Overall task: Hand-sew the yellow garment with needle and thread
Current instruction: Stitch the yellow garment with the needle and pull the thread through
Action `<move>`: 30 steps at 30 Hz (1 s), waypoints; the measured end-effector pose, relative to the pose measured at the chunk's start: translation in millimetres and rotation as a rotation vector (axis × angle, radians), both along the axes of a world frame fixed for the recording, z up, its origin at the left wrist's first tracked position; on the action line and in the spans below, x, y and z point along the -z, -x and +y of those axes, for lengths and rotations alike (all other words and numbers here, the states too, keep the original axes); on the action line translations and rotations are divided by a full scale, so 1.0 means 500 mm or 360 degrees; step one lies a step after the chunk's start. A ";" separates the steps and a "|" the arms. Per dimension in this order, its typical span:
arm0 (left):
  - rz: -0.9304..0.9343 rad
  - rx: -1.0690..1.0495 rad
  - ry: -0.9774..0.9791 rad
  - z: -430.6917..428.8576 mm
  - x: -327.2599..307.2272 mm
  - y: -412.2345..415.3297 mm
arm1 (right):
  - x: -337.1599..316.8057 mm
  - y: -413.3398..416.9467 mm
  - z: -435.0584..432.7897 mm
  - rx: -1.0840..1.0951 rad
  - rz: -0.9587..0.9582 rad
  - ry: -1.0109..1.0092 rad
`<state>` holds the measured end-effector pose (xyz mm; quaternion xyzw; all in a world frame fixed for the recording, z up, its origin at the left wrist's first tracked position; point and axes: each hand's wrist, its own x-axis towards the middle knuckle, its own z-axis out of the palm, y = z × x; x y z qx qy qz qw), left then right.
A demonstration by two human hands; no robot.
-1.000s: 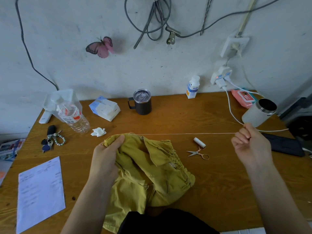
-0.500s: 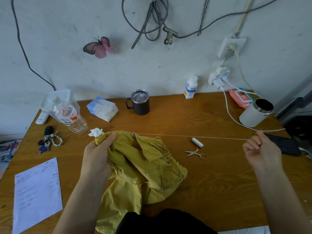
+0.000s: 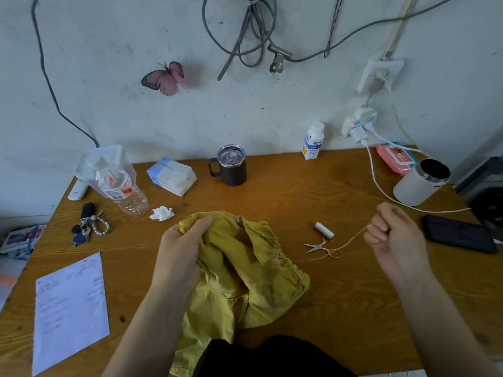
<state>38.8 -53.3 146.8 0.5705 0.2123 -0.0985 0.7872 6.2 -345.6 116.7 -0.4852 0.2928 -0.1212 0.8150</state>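
A wooden table [image 3: 299, 202] carried the yellow garment [image 3: 245, 281] near its front edge, small scissors [image 3: 321, 246] and a white spool [image 3: 324, 230] just to its right, a dark mug [image 3: 231, 167], a plastic bottle [image 3: 122, 189], keys [image 3: 87, 227] and a paper sheet [image 3: 70, 308]

Soft even light, faint shadows; wide-angle warp at edges, slight blur.

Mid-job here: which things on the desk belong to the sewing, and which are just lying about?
Sewing: yellow garment, gripped by left hand; thread, pinched by right hand; thread spool; scissors. Needle too small to see.
Lying about: mug, water bottle, tissue pack, keys, paper sheet, phone, white canister.
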 end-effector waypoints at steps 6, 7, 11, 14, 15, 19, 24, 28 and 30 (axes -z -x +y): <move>-0.0090 0.0201 -0.0032 -0.027 -0.014 0.021 | -0.053 0.006 0.141 -0.0919 -0.0232 0.0958; -0.0110 0.0229 -0.0030 -0.031 -0.016 0.024 | -0.060 0.007 0.161 -0.1008 -0.0287 0.1132; -0.0202 0.0314 -0.0016 -0.039 -0.020 0.033 | -0.073 0.006 0.218 -0.1026 -0.0558 0.1614; -0.0249 0.0363 -0.0008 -0.041 -0.021 0.037 | -0.075 0.000 0.232 -0.0942 -0.0663 0.1817; -0.0262 0.0375 -0.0010 -0.041 -0.022 0.037 | -0.075 -0.002 0.233 -0.0916 -0.0677 0.1853; -0.0305 0.0404 -0.0011 -0.039 -0.020 0.038 | -0.074 -0.006 0.232 -0.0858 -0.0682 0.1905; -0.0296 0.0430 0.0019 -0.040 -0.019 0.037 | -0.074 -0.005 0.229 -0.0878 -0.0680 0.1902; -0.0270 0.0419 0.0035 -0.039 -0.020 0.036 | -0.075 -0.007 0.229 -0.0914 -0.0664 0.1920; -0.0269 0.0423 0.0029 -0.039 -0.020 0.037 | -0.076 -0.008 0.230 -0.0923 -0.0649 0.1924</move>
